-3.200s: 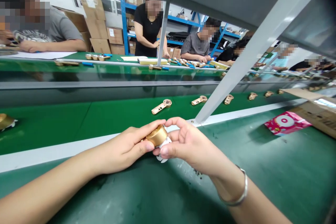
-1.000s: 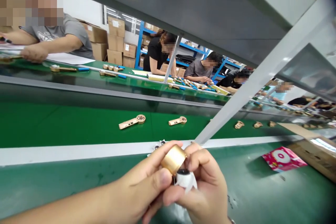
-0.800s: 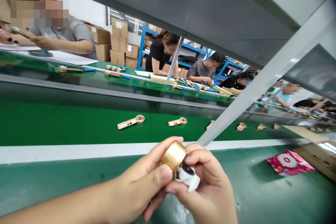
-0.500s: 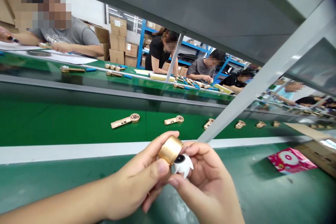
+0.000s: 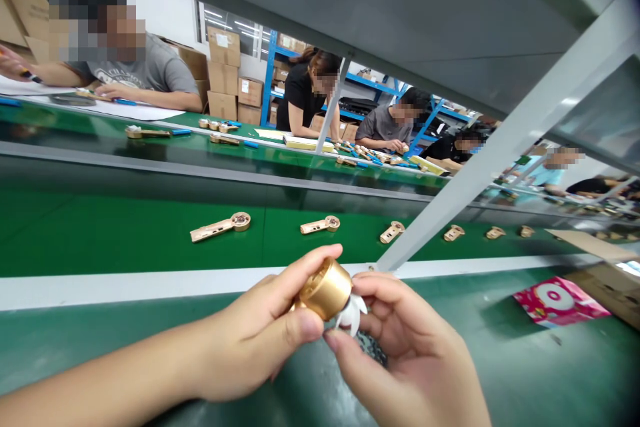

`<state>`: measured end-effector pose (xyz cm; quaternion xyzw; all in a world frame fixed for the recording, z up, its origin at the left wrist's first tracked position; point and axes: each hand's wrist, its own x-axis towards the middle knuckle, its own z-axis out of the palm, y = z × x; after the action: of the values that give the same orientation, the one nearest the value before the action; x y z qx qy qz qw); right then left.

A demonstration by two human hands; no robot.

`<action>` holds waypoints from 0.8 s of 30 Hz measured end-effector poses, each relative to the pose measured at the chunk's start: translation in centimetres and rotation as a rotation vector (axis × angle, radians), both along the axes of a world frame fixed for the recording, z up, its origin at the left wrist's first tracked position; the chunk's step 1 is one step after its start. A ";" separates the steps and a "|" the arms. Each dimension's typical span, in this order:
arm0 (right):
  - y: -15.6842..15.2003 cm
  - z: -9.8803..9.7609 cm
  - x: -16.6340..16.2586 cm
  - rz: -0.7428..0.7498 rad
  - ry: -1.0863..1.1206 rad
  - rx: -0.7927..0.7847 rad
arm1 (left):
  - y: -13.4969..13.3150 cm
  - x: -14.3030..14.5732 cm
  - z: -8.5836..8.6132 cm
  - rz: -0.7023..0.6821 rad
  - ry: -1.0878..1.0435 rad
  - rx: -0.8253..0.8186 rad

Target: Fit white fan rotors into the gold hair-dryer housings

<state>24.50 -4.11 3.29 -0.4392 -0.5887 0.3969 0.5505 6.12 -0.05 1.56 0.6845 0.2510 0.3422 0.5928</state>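
Note:
My left hand [image 5: 255, 340] pinches a gold cylindrical cap [image 5: 326, 289] between thumb and fingers, low in the middle of the view. My right hand [image 5: 410, 353] is curled beside it, its thumb and fingers holding a small white plastic part [image 5: 353, 312] pressed against the cap's right end. Both hands hover just above the dark green bench surface [image 5: 500, 373]. Most of the white part is hidden by my fingers and the cap.
A green conveyor belt [image 5: 100, 240] runs behind the hands, carrying several gold handle-shaped parts [image 5: 220, 227]. A slanted grey metal post [image 5: 480, 173] stands right of my hands. A pink packet [image 5: 560, 300] and a cardboard box [image 5: 610, 280] lie at the right. Other people work across the belt.
The gold handle parts have drifted left along the belt. My hands have turned the gold cap so it lies more on its side, and the white part is now more hidden.

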 end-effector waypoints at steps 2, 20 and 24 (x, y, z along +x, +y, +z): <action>-0.3 0.1 -0.4 -0.081 -0.045 0.018 | 0.2 -0.1 0.4 0.034 0.055 0.170; 1.8 0.1 0.9 0.106 0.002 -0.258 | 2.7 -1.6 -1.0 0.037 0.499 0.753; 2.6 -0.8 2.6 0.153 0.031 -0.196 | 1.7 -1.1 -0.3 -0.113 0.194 0.280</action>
<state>27.09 -1.47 2.49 -0.4385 -0.5702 0.5003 0.4821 5.05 1.66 1.31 0.8033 0.2180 0.2721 0.4829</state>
